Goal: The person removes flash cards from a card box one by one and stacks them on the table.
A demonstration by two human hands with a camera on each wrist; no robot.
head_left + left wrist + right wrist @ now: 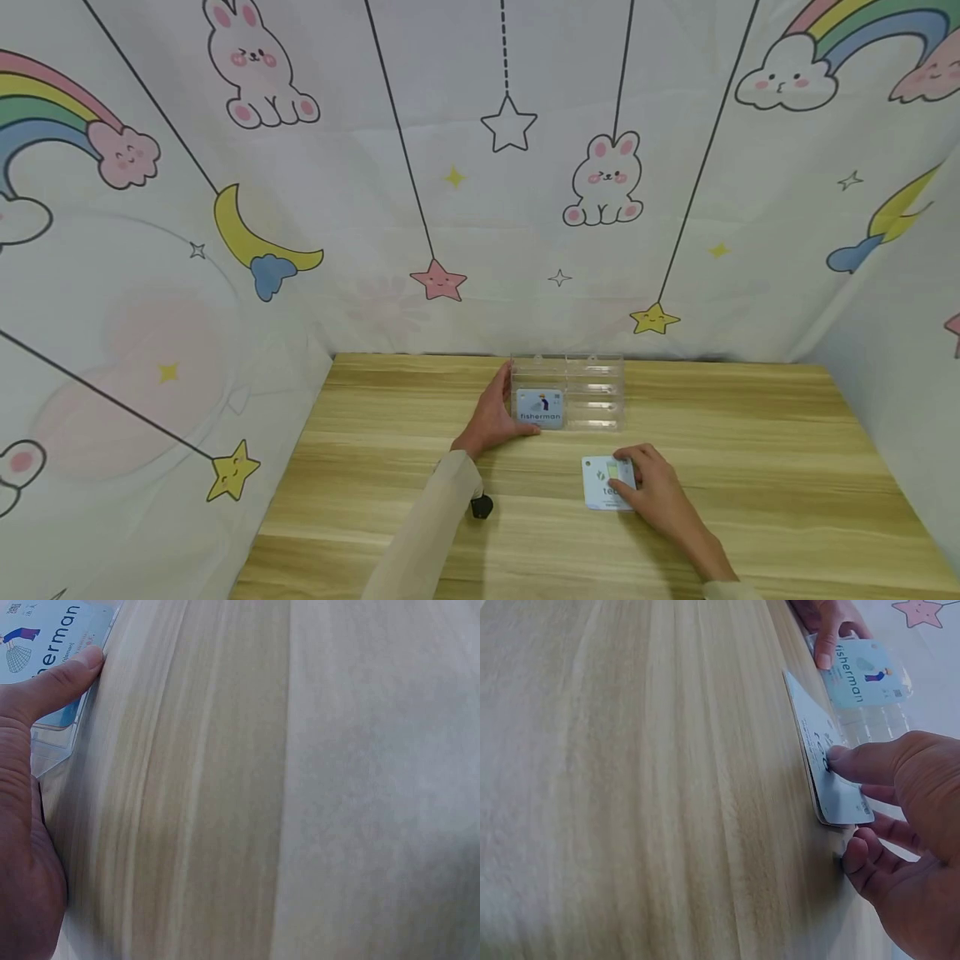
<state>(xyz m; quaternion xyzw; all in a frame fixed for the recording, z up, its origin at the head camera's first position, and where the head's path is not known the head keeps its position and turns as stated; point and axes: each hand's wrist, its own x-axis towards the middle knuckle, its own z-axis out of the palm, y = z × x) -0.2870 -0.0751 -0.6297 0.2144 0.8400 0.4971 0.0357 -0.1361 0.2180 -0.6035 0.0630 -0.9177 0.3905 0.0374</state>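
Note:
A clear plastic card rack [595, 406] with tiered slots stands at the back of the table. In its lower left sits a light blue card printed "fisherman" [540, 408]. My left hand [495, 417] grips the rack's left side, its thumb along the front lower edge over the card, as the left wrist view also shows. Nearer to me, my right hand [660, 492] pinches a pale flashcard [597, 486] with a green drink picture, thumb on its face and fingers behind. In the right wrist view this flashcard [817, 742] is tilted close over the table, its edge looking layered.
The wood-grain table [390, 400] runs back to a white curtain [480, 317] printed with stars, rabbits and rainbows. More of this cloth hangs at the left and right. A small black object [482, 506] shows beside the left sleeve [427, 525].

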